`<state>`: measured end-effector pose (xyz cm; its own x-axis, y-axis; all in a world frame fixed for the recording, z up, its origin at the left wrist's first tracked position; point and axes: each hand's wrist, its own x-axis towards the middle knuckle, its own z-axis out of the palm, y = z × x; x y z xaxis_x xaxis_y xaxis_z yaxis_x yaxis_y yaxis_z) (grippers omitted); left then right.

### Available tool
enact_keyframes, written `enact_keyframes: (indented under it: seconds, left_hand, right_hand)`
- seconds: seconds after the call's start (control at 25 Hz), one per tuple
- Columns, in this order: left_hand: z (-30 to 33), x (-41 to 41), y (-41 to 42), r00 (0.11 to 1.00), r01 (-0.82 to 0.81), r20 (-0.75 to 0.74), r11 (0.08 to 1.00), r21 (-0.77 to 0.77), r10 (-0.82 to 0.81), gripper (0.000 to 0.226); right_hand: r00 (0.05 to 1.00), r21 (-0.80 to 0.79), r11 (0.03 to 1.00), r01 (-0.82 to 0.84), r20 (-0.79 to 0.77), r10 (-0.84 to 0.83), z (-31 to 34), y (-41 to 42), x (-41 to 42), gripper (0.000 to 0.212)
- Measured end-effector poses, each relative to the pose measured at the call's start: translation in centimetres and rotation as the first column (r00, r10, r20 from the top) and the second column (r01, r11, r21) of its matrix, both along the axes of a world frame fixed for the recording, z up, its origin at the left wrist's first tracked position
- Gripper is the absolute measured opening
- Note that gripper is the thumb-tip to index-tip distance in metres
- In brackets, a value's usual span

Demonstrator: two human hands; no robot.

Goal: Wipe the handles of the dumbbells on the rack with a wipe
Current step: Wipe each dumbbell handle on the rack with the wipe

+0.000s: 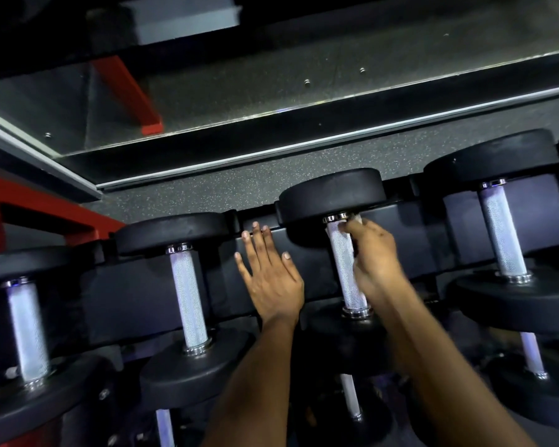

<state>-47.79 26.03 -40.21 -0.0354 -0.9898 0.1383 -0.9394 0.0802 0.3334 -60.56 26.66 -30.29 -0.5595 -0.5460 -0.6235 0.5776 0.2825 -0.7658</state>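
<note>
Speckled floor (213, 188) is seen behind the rack (307, 253); the left hand (271, 279) is laid flat there, and a wipe (355, 217) is gripped around a handle (344, 266) by the right hand (375, 253).

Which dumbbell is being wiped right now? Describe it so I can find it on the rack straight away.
Start at the black rack running across the view, whose top row shows four knurled silver handles. Count from the left to the third dumbbell, just right of the left hand lying flat and open on the rack. Only its handle has the right hand curled round its upper end, with a bit of white wipe showing.
</note>
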Motion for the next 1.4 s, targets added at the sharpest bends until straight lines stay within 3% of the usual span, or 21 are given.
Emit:
enact_keyframes:
  seconds: [0.08,0.2,0.36,0.52,0.68,0.88,1.0,1.12,1.28,1.36,1.4]
  left_hand:
    - [0.0,0.1,0.0,1.000,0.000,-0.006,1.000,0.004,0.000,0.059]
    - [0.0,-0.1,-0.1,1.000,0.000,-0.001,1.000,0.014,0.000,0.059]
    - [-0.2,0.1,-0.1,1.000,-0.001,-0.003,1.000,0.011,0.001,0.059]
    - [-0.1,0.0,-0.2,1.000,0.004,0.000,1.000,0.012,-0.004,0.059]
    - [-0.1,0.1,0.0,1.000,-0.002,0.011,1.000,0.016,0.002,0.060]
    - [-0.2,0.1,-0.2,0.999,0.003,0.033,1.000,0.014,-0.003,0.060]
    - [-0.4,0.2,-0.1,0.999,0.005,0.045,1.000,0.014,-0.005,0.061]
    - [-0.4,0.1,-0.3,0.997,0.008,0.078,1.000,0.011,-0.009,0.063]
    - [0.0,0.1,-0.1,0.992,0.037,0.117,0.999,0.012,-0.038,0.067]
    - [0.1,0.0,-0.2,0.991,0.034,0.126,0.999,0.030,-0.037,0.068]
    - [0.2,0.0,-0.2,0.991,0.033,0.127,0.998,0.052,-0.039,0.068]
  right_hand:
    - [0.974,-0.037,0.995,-0.089,0.207,0.095,0.5,-0.1,-2.3,0.023]
    - [0.956,0.021,0.976,-0.217,0.209,0.208,0.1,0.1,-3.3,0.023]
    - [0.853,0.036,0.895,-0.445,0.322,0.411,0.6,-1.2,-3.9,0.031]
    - [0.930,0.070,0.930,-0.361,0.099,0.353,1.2,-1.2,-4.2,0.035]
    - [0.875,0.037,0.892,-0.450,0.221,0.432,1.0,-1.4,-3.1,0.035]
    - [0.915,0.104,0.920,-0.378,-0.109,0.388,1.0,-2.1,-1.0,0.016]
    - [0.937,0.022,0.941,-0.338,0.100,0.335,1.3,-1.9,-1.4,0.016]
    - [0.923,0.053,0.925,-0.376,-0.069,0.379,1.8,-1.8,-0.3,0.017]
    - [0.942,-0.002,0.942,-0.336,-0.016,0.336,1.1,-1.5,-1.1,0.020]
    - [0.916,0.083,0.942,-0.325,-0.220,0.336,0.6,-0.4,-1.8,0.021]
    - [0.857,0.163,0.934,-0.318,-0.372,0.356,0.5,0.2,-2.0,0.021]
